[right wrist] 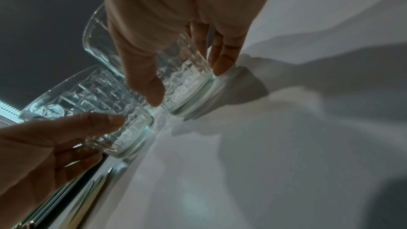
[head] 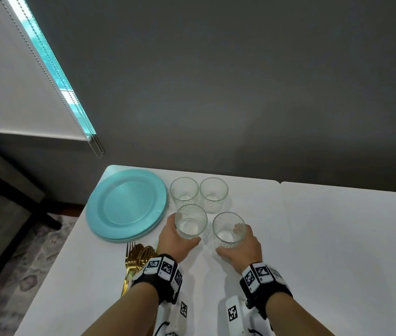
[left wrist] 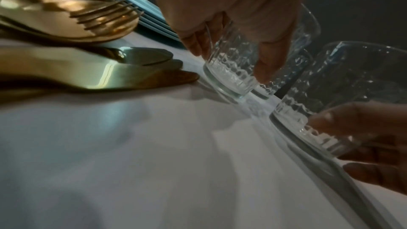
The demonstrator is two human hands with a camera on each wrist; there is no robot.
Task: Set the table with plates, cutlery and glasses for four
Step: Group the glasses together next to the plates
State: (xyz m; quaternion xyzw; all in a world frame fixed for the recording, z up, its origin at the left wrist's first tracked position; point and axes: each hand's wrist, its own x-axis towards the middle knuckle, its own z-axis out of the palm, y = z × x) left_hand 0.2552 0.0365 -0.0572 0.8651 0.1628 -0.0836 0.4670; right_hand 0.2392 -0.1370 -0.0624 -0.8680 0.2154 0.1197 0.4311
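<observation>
Four clear patterned glasses stand in a cluster on the white table (head: pixel 325 238). My left hand (head: pixel 172 236) grips the near left glass (head: pixel 191 221), thumb on its near side and fingers round its left. My right hand (head: pixel 246 243) grips the near right glass (head: pixel 228 230) the same way. In the left wrist view my left hand (left wrist: pixel 231 6) pinches its glass (left wrist: pixel 229 70) low on the wall. In the right wrist view my right hand (right wrist: pixel 176 15) holds its glass (right wrist: pixel 189 79). Both bases look level with the tabletop. Two more glasses (head: pixel 184 191) (head: pixel 214 194) stand behind.
A stack of teal plates (head: pixel 126 204) lies at the table's far left corner. Gold forks and spoons (head: pixel 137 258) lie bunched just left of my left wrist. The table's left edge is close by. A grey wall runs behind, and a seam (head: pixel 280 214) splits the tabletop.
</observation>
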